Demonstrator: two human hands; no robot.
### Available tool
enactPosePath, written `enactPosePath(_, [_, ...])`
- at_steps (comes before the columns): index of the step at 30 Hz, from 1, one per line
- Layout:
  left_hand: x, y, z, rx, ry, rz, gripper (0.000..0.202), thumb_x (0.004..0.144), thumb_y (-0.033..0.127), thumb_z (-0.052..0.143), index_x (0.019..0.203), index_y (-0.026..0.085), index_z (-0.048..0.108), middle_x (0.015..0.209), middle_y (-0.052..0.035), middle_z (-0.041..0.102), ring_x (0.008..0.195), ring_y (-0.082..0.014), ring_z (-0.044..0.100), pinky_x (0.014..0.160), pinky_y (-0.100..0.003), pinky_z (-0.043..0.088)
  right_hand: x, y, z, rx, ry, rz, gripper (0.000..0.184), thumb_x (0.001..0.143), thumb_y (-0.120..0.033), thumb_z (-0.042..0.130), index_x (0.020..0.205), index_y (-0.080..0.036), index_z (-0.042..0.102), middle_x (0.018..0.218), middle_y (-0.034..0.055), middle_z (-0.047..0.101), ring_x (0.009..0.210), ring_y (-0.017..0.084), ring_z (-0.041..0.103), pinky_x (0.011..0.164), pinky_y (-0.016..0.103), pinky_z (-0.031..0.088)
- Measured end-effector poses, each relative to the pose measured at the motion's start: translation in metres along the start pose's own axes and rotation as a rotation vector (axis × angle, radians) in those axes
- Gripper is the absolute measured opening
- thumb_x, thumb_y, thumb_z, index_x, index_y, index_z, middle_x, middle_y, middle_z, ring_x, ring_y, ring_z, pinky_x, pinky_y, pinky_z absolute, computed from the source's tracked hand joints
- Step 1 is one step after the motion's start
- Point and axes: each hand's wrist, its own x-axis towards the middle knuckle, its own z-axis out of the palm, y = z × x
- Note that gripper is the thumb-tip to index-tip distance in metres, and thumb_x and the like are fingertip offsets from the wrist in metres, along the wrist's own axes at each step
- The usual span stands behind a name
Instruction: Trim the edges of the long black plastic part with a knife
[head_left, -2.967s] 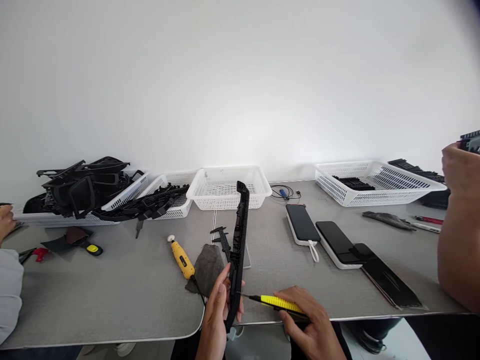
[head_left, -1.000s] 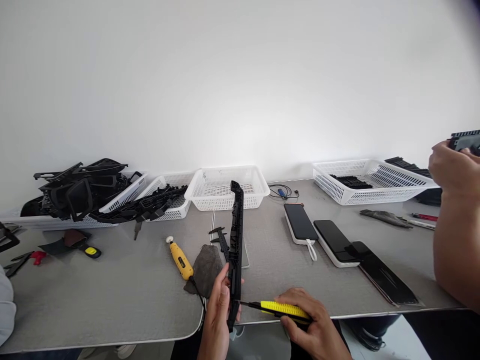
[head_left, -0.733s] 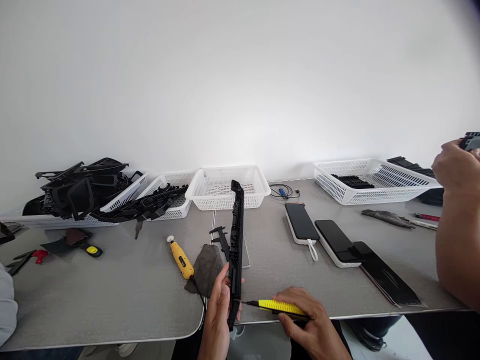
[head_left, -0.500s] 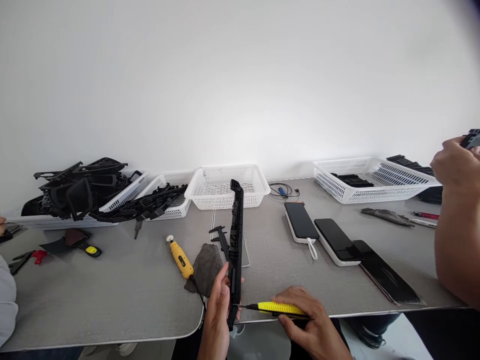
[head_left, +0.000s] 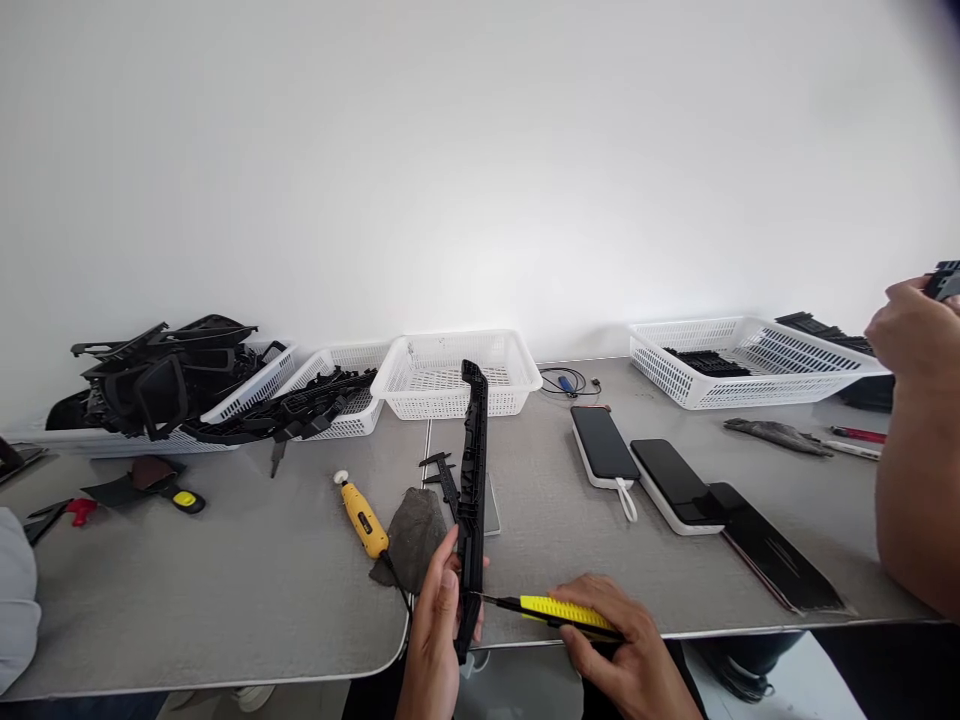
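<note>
My left hand [head_left: 433, 630] is closed round the lower end of a long black plastic trim strip [head_left: 472, 470], which stands on edge and points away from me over the grey table [head_left: 225, 590]. My right hand [head_left: 630, 655] grips a yellow-handled knife [head_left: 559, 611]. Its thin blade tip touches the strip's right side just above my left thumb.
A yellow rotary tool [head_left: 360, 515], a dark cloth [head_left: 416, 535] and a black caliper [head_left: 444, 480] lie left of the strip. White baskets [head_left: 454, 375] line the back, some holding black parts [head_left: 161, 375]. Power banks [head_left: 600, 445] and a black panel [head_left: 776, 560] lie right. Another person's arm [head_left: 915, 470] holds a black part at the right edge.
The knife tip has slid slightly along the lower part of the strip, and the strip has straightened a little since three seconds ago. The neighbour's hand at the right has shifted slightly.
</note>
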Motion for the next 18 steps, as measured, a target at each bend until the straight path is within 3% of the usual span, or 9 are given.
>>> enactPosePath(6, [0.0004,-0.0009,-0.0006,-0.061,0.015,0.022,0.083,0.093,0.077,0.054,0.159,0.026,0.046,0.133,-0.0137,0.069,0.072,-0.0159,0.057,0.069,-0.029,0.052,0.0001,-0.0007,-0.0004,-0.011,-0.006,0.051,0.025,0.092,-0.043,0.072,0.105,-0.026,0.085,0.097,0.0094,0.083,0.089,0.026,0.077,0.082,0.035,0.064])
enactPosePath(12, [0.0028,-0.0068,-0.0021,-0.059,-0.011,0.027,0.077,0.096,0.075,0.053,0.159,0.031,0.045,0.131,-0.0109,0.07,0.07,-0.0135,0.056,0.068,-0.028,0.051,-0.0011,0.0022,0.0022,-0.022,0.007,0.067,0.027,0.094,-0.045,0.071,0.108,-0.026,0.085,0.102,0.01,0.083,0.092,0.025,0.077,0.084,0.034,0.064])
enactPosePath(18, [0.0047,-0.0088,-0.003,-0.084,-0.034,0.057,0.077,0.095,0.07,0.06,0.158,0.029,0.047,0.126,-0.0119,0.07,0.069,-0.0137,0.057,0.064,-0.027,0.051,-0.0046,0.0072,0.0054,-0.051,-0.001,0.084,0.029,0.096,-0.046,0.069,0.115,-0.028,0.082,0.109,0.009,0.081,0.097,0.024,0.077,0.087,0.032,0.064])
